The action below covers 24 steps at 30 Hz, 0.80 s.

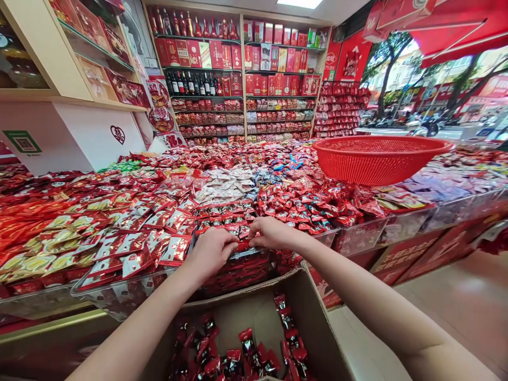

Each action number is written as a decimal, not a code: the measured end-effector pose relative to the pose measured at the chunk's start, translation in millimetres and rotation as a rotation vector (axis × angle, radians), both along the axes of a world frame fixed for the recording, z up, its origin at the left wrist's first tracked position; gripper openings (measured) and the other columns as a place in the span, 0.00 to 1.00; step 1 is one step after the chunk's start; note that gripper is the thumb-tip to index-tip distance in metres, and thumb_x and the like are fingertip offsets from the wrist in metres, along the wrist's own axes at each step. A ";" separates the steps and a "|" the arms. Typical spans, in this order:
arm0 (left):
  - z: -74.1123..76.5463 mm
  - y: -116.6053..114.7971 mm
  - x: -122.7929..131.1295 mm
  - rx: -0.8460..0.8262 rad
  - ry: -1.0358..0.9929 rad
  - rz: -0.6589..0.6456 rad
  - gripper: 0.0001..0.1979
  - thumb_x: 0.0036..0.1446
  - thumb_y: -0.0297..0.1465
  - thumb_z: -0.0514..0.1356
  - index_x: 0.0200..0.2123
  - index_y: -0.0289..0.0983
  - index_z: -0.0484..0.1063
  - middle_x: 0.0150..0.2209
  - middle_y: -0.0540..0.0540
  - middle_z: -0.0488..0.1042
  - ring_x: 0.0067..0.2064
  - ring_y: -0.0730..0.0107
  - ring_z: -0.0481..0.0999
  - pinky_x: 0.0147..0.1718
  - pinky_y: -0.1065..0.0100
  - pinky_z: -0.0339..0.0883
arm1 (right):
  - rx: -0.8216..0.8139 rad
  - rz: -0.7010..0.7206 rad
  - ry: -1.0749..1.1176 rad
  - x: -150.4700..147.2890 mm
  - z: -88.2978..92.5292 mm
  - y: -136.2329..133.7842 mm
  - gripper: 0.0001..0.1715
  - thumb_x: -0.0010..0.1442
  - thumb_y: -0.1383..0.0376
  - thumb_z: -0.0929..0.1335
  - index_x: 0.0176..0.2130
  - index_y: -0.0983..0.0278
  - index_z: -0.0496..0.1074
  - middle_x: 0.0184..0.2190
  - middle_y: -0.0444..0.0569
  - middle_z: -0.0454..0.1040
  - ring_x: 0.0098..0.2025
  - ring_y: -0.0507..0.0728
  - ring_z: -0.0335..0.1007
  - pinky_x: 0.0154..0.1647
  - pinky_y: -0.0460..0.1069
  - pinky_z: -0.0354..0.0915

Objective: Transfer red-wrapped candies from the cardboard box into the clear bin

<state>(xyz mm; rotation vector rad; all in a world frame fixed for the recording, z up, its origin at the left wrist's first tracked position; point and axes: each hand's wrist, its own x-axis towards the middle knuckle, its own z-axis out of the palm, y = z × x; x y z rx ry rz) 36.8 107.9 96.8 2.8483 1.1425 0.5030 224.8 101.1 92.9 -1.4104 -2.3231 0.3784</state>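
Note:
Both hands are at the front edge of a clear bin [242,254] filled with small red-and-dark wrapped candies [226,211]. My left hand [212,251] pinches with thumb and fingers at a red-wrapped candy [243,244] on the top row. From the other side, my right hand [270,233] closes its fingertips on the same spot, just short of the left fingers. The fingertips partly hide the candy between them. Below my forearms, an open cardboard box [317,317] holds loose candies [246,341] in like red-and-dark wrappers.
A red plastic basket [381,159] rests on the candies at right. White packets [226,185] lie behind the bin, red-and-white packets [137,259] to its left, and red candies [293,203] to its right. Shelves [243,69] of bottles and boxes line the back wall.

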 end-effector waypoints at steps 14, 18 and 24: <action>-7.5 -0.3 -2.1 -0.066 -0.099 -0.025 0.10 0.54 0.29 0.53 0.31 0.38 0.74 0.30 0.47 0.76 0.32 0.71 0.72 0.32 0.69 0.64 | -0.029 0.023 -0.018 -2.7 -1.8 0.0 0.07 0.49 0.68 0.68 0.32 0.67 0.75 0.29 0.48 0.74 0.31 0.53 0.67 0.31 0.45 0.58; -3.2 -1.3 -4.2 -0.050 -0.159 -0.039 0.09 0.53 0.28 0.54 0.30 0.39 0.75 0.29 0.48 0.76 0.31 0.70 0.73 0.31 0.70 0.65 | 0.012 0.052 -0.014 -3.3 3.7 -5.7 0.12 0.49 0.69 0.68 0.37 0.67 0.73 0.33 0.50 0.74 0.34 0.54 0.67 0.34 0.46 0.60; 1.8 -41.5 -36.7 0.135 -0.462 0.044 0.10 0.55 0.29 0.53 0.41 0.39 0.69 0.38 0.48 0.75 0.40 0.70 0.72 0.41 0.68 0.64 | -0.019 0.140 0.222 -6.3 16.9 -51.7 0.09 0.53 0.69 0.63 0.32 0.65 0.73 0.28 0.46 0.73 0.30 0.51 0.66 0.31 0.45 0.61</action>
